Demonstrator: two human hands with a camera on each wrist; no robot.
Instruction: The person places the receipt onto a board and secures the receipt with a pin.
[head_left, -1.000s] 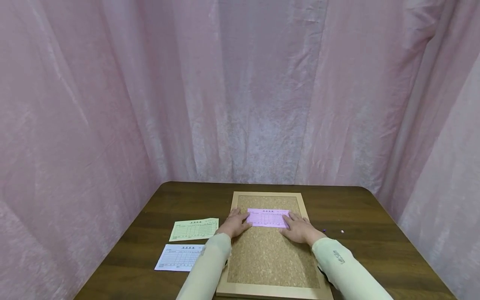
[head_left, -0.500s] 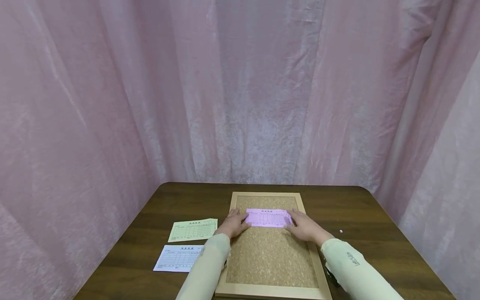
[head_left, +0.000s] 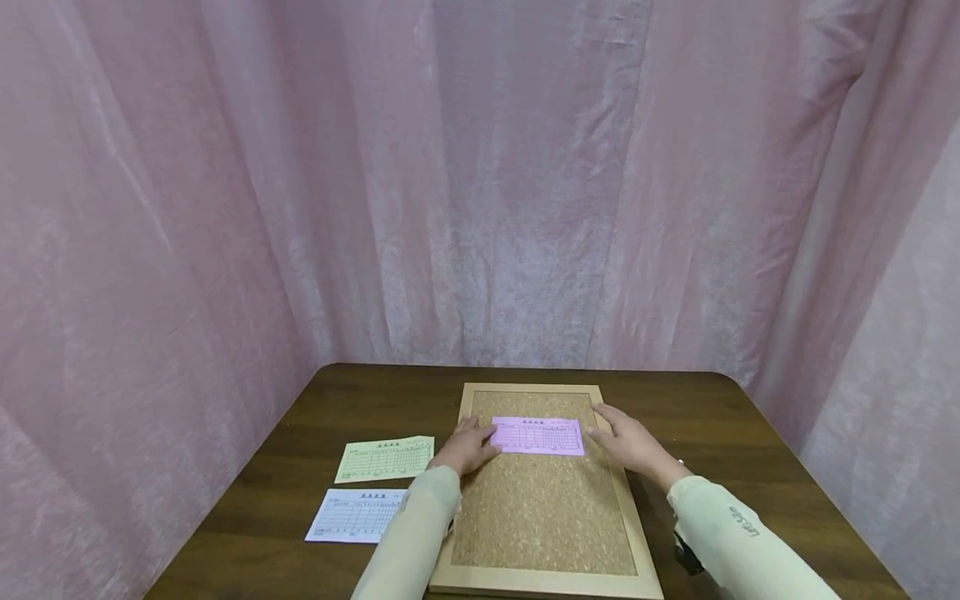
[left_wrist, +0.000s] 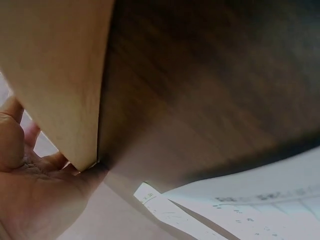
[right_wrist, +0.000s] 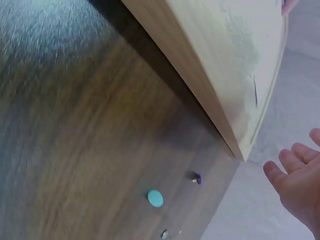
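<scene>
A pink printed form [head_left: 537, 436] lies on the upper part of a wood-framed corkboard [head_left: 543, 517]. My left hand [head_left: 465, 448] rests over the board's left frame, with the thumb and fingertips at the form's left end. In the left wrist view this hand [left_wrist: 45, 195] lies by the light wooden frame [left_wrist: 65, 75]. To the right of the form, my right hand [head_left: 633, 443] is held over the right frame, apart from the paper and holding nothing. Its fingers show extended in the right wrist view, where the hand [right_wrist: 302, 185] is beyond the frame's corner.
Left of the board, a green form [head_left: 386, 460] and a white-blue form [head_left: 356, 515] lie on the dark wooden table [head_left: 757, 500]. On the right side are a teal push pin [right_wrist: 155, 198], a purple pin [right_wrist: 199, 178] and a small shiny pin [right_wrist: 164, 234]. Pink curtains [head_left: 517, 183] surround the table.
My right hand has let go of the form's right end and moved right, off the paper. The left hand has stayed at the left end.
</scene>
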